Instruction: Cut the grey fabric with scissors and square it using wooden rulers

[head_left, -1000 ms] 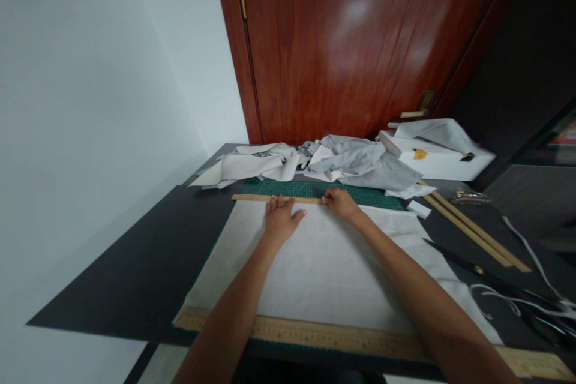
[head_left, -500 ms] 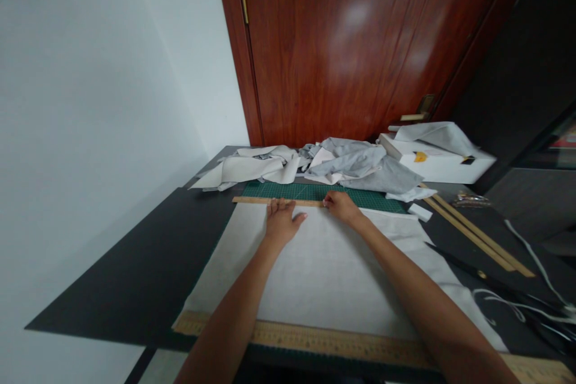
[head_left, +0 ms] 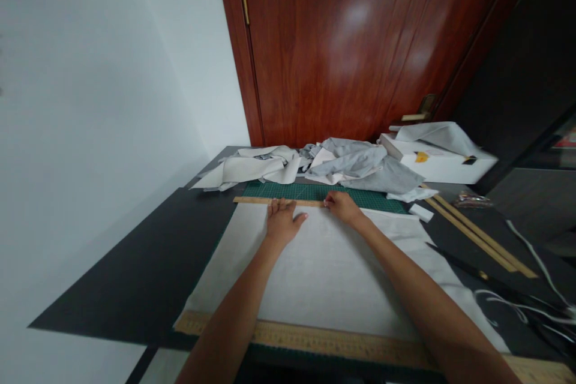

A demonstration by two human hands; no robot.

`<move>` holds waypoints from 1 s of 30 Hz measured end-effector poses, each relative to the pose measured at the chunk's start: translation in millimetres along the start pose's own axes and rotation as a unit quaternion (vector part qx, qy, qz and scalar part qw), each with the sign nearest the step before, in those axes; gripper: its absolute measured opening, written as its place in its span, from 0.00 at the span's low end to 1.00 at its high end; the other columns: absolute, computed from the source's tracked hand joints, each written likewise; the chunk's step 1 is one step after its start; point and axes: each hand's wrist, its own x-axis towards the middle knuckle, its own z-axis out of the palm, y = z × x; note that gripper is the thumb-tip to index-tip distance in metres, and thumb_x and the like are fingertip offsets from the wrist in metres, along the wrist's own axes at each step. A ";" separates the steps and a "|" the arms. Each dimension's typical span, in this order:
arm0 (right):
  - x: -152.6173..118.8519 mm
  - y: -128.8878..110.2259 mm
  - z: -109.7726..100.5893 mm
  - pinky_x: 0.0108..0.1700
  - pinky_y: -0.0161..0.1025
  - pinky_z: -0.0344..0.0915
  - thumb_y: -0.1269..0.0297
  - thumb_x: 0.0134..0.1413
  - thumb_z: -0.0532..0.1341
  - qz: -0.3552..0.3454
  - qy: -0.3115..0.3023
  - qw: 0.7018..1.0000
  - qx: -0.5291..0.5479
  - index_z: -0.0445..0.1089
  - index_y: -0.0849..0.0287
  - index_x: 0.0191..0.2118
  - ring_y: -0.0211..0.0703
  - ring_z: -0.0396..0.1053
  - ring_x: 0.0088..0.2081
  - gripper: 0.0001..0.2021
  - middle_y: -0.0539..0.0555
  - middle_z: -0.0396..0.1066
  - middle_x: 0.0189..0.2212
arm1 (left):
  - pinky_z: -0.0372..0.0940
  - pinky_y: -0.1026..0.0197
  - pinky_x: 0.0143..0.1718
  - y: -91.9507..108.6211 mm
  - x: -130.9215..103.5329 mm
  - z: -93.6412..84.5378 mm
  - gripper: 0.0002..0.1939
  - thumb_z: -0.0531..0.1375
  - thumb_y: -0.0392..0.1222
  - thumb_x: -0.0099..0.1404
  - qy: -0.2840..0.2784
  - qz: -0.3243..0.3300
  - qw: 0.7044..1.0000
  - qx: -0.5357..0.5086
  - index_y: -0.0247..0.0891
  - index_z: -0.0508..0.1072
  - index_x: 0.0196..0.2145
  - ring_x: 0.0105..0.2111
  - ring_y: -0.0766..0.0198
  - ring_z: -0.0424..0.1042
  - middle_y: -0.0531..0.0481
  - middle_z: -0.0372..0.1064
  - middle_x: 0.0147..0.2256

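Note:
A white cloth (head_left: 315,276) is spread over a green cutting mat (head_left: 373,199), whose gridded far strip shows beyond it. Along the cloth's far edge lies a thin wooden ruler (head_left: 252,200). My left hand (head_left: 282,221) rests flat with its fingertips on this ruler, thumb spread out to the right over the cloth. At the ruler's right part, my right hand (head_left: 342,207) has its fingers closed together by the cloth's edge; what they pinch, if anything, is hidden. A wider wooden ruler (head_left: 315,336) lies across the near edge of the cloth, under my forearms.
Scrap fabric (head_left: 360,162) is heaped at the back before a wooden door (head_left: 333,48). A white box (head_left: 443,162) stands at the back right. On the right lie wooden strips (head_left: 477,228), black scissors (head_left: 463,264), a small white card (head_left: 421,212) and a white cord (head_left: 531,246).

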 end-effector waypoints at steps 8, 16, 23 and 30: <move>0.3 1.6 -1.8 0.50 0.50 0.76 0.54 0.69 0.64 0.021 0.007 1.000 0.005 0.73 0.58 0.55 0.47 0.75 0.48 0.17 0.57 0.75 0.52 | 0.49 0.40 0.71 0.1 1.1 -0.8 0.33 0.56 0.64 0.74 -0.005 0.001 1.000 -0.001 0.40 0.71 0.66 0.69 0.37 0.57 0.36 0.65 0.65; -0.4 0.2 -1.3 0.51 0.51 0.76 0.54 0.69 0.64 0.005 0.009 1.000 -0.007 0.73 0.58 0.55 0.47 0.75 0.49 0.16 0.57 0.75 0.52 | 0.49 0.40 0.71 0.9 1.0 -2.2 0.33 0.56 0.64 0.74 -0.007 0.000 1.000 -0.009 0.40 0.71 0.66 0.69 0.37 0.57 0.36 0.65 0.65; -0.7 -0.2 0.1 0.51 0.51 0.75 0.54 0.68 0.64 -0.008 -0.002 1.000 -0.021 0.73 0.58 0.54 0.47 0.75 0.48 0.16 0.57 0.75 0.52 | 0.50 0.39 0.70 -0.1 1.4 -0.8 0.31 0.57 0.63 0.74 0.000 0.002 1.000 -0.013 0.42 0.72 0.64 0.68 0.37 0.57 0.37 0.66 0.64; -1.0 -1.2 1.0 0.51 0.51 0.75 0.54 0.68 0.64 -0.005 -0.001 0.999 -0.034 0.73 0.58 0.54 0.47 0.75 0.49 0.16 0.57 0.75 0.52 | 0.50 0.40 0.70 -1.3 3.4 2.8 0.31 0.57 0.64 0.74 -0.008 -0.003 1.000 -0.010 0.42 0.72 0.64 0.68 0.38 0.58 0.38 0.66 0.64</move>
